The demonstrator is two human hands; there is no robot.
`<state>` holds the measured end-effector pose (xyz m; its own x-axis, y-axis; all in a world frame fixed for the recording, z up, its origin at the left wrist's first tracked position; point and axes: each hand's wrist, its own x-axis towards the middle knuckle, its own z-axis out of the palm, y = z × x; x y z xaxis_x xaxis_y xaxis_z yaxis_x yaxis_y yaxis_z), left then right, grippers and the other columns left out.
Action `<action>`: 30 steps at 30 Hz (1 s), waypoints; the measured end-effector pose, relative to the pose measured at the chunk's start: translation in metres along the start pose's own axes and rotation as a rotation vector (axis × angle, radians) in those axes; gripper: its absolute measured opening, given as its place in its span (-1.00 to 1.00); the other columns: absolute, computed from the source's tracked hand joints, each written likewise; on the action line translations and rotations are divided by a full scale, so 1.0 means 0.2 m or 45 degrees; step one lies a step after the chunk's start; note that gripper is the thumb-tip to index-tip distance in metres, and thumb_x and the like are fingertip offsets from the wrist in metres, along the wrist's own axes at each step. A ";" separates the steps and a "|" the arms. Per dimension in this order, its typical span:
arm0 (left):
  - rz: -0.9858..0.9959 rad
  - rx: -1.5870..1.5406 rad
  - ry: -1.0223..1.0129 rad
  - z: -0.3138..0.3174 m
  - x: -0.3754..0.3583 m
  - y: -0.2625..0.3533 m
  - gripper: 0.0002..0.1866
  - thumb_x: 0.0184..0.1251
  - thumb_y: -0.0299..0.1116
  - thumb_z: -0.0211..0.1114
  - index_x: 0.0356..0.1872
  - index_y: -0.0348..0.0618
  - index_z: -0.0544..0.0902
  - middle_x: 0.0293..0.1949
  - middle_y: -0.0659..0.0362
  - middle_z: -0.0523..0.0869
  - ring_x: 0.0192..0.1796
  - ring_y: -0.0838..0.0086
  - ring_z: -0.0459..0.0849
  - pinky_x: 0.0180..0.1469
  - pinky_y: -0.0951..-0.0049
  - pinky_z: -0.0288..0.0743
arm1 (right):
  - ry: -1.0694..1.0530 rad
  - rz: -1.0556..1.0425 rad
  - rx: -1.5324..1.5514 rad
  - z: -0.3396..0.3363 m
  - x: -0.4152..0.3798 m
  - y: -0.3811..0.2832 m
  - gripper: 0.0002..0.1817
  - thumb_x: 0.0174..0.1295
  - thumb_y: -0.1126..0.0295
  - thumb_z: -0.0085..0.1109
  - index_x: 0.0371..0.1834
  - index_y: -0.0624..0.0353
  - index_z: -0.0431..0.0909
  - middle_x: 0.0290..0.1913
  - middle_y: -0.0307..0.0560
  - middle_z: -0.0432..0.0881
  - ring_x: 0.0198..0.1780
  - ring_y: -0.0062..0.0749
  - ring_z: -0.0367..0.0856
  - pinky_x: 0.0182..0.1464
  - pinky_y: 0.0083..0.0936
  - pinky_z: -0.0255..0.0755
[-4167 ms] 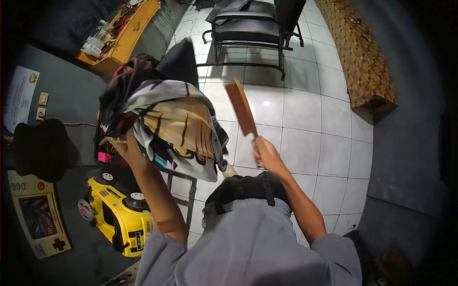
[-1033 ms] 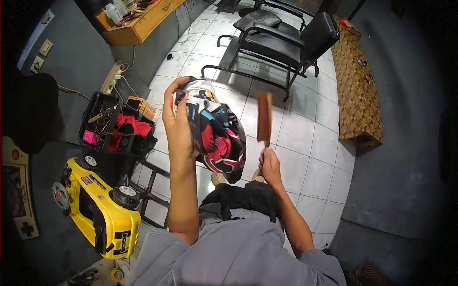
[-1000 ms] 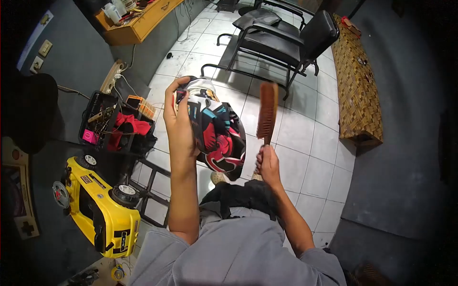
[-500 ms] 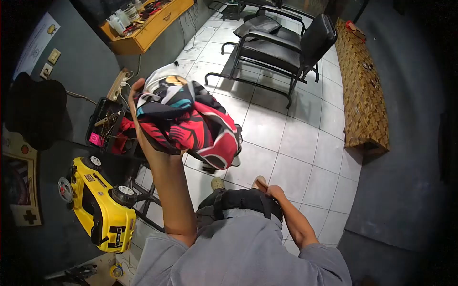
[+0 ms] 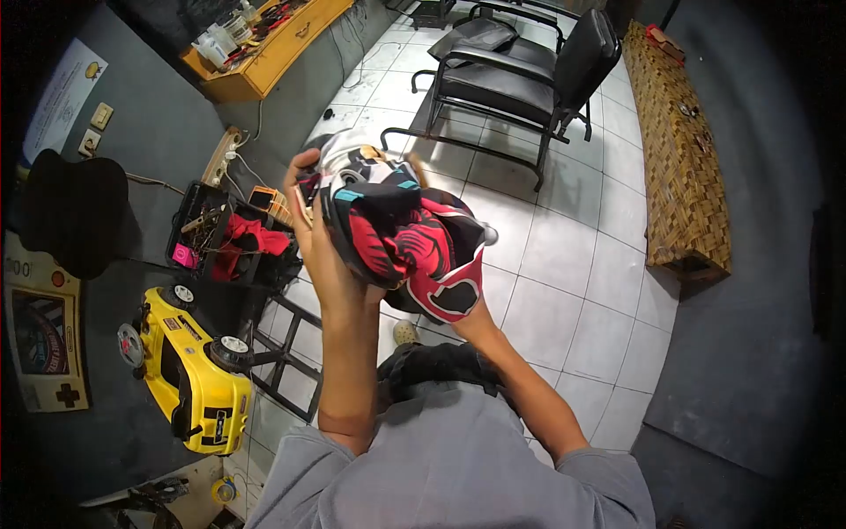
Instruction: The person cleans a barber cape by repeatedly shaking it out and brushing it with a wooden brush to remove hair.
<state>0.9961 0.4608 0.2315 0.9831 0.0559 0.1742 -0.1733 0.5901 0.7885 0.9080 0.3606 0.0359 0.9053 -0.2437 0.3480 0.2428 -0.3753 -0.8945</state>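
A bundled cloth in red, black, white and teal is held up in front of me, above the tiled floor. My left hand grips its left side, with fingers wrapped around the edge. From below right my right hand reaches to the bundle; its fingers are hidden behind the red part. Folds hang loosely on the right side of the cloth.
A yellow toy car stands at the left, below an open box of cables and red cloth. Black padded chairs stand ahead. A woven cabinet is at the right, a wooden drawer shelf at the upper left.
My right hand has risen from near my waist to the cloth. The cloth and my left hand have shifted a little to the right.
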 end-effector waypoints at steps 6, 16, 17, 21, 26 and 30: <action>0.114 0.060 -0.011 -0.28 0.18 0.01 -0.65 0.26 -0.44 0.01 0.08 -0.16 0.31 -0.03 -0.02 0.46 -0.11 0.27 0.58 -0.05 0.35 0.52 | -1.161 0.567 -0.902 -0.09 -0.54 0.86 -0.69 0.20 0.32 -0.18 -0.11 0.31 0.39 -0.24 0.40 0.52 -0.22 0.24 0.52 -0.17 -0.05 0.40; 0.602 1.130 -0.559 -0.36 0.17 0.04 -0.72 0.17 -0.54 0.05 -0.06 -0.25 0.46 -0.01 0.10 0.46 0.00 0.46 0.45 0.12 0.55 0.22 | 0.081 0.891 0.354 -0.28 -0.18 0.47 -0.62 0.37 0.10 -0.26 -0.44 0.17 0.35 -0.70 -0.23 0.34 -0.71 -0.52 0.30 -0.66 -0.53 0.20; 0.217 0.819 -0.395 -0.22 0.07 0.09 -0.76 0.16 -0.56 0.06 -0.12 -0.31 0.46 -0.02 0.13 0.45 0.06 0.51 0.38 0.17 0.55 0.12 | 0.091 0.863 0.505 -0.29 -0.07 0.28 -0.63 0.37 0.09 -0.25 -0.45 0.14 0.32 -0.69 -0.32 0.25 -0.70 -0.66 0.21 -0.67 -0.63 0.13; 0.115 0.662 -0.332 -0.25 0.05 0.04 -0.79 0.16 -0.55 0.09 -0.15 -0.24 0.46 -0.09 0.17 0.46 -0.02 0.54 0.40 0.12 0.60 0.14 | -0.092 0.758 0.808 -0.27 0.10 -0.03 -0.61 0.38 0.05 -0.27 -0.40 0.14 0.29 -0.64 -0.36 0.23 -0.64 -0.72 0.21 -0.62 -0.67 0.14; 0.012 0.387 -0.229 -0.19 -0.01 0.07 -0.82 0.23 -0.48 0.10 -0.13 -0.17 0.47 -0.10 0.17 0.47 -0.04 0.50 0.44 0.11 0.59 0.19 | -0.527 0.287 -0.302 -0.05 -0.18 0.48 -0.72 0.35 0.21 -0.26 -0.22 0.18 0.38 -0.39 0.18 0.54 -0.40 0.21 0.48 -0.36 -0.15 0.37; 0.039 0.494 -0.215 -0.27 -0.02 0.03 -0.79 0.24 -0.47 0.10 -0.10 -0.18 0.46 -0.10 0.15 0.49 -0.06 0.49 0.47 0.06 0.58 0.26 | -1.103 0.619 -0.798 -0.13 -0.78 1.06 -0.64 0.28 0.13 -0.17 -0.19 0.20 0.49 -0.32 0.29 0.57 -0.31 0.16 0.56 -0.26 -0.12 0.45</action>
<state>0.9948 0.5083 0.2045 0.9593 -0.0827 0.2699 -0.2435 0.2418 0.9393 0.8085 0.2950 -0.2012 0.8491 0.1165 -0.5153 -0.1890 -0.8439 -0.5021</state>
